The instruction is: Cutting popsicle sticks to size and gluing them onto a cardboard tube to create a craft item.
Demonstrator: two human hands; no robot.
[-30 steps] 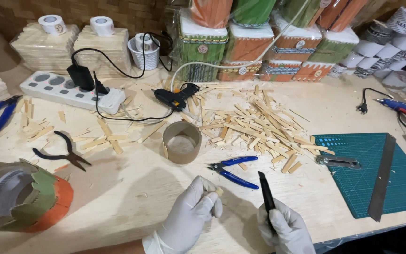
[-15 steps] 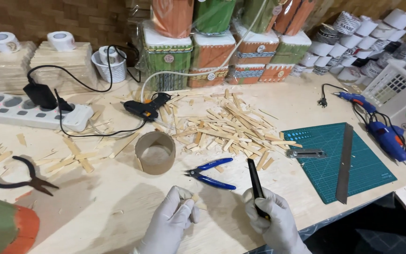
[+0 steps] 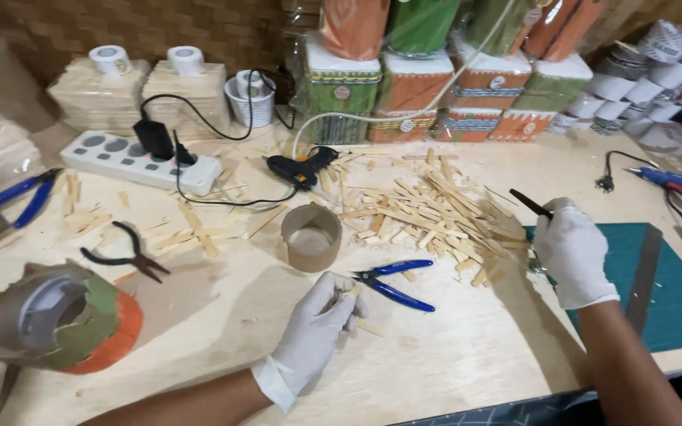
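Both of my hands wear white gloves. My left hand (image 3: 317,323) rests on the wooden table with its fingers curled around a small wooden stick piece, just left of the blue-handled cutters (image 3: 395,282). My right hand (image 3: 571,251) is raised at the right and grips a thin black tool (image 3: 530,203) that points up and left over the pile of wooden sticks (image 3: 428,211). A short cardboard ring (image 3: 310,237) stands upright behind my left hand.
A green cutting mat (image 3: 672,292) with a metal ruler (image 3: 642,276) lies at the right. A black glue gun (image 3: 300,168), white power strip (image 3: 148,162), black pliers (image 3: 126,252), and a green-and-orange decorated object (image 3: 69,315) lie around. Decorated boxes (image 3: 428,87) line the back.
My right hand has lifted and moved right and away with the black tool, toward the stick pile's edge. My left hand stayed near the blue cutters.
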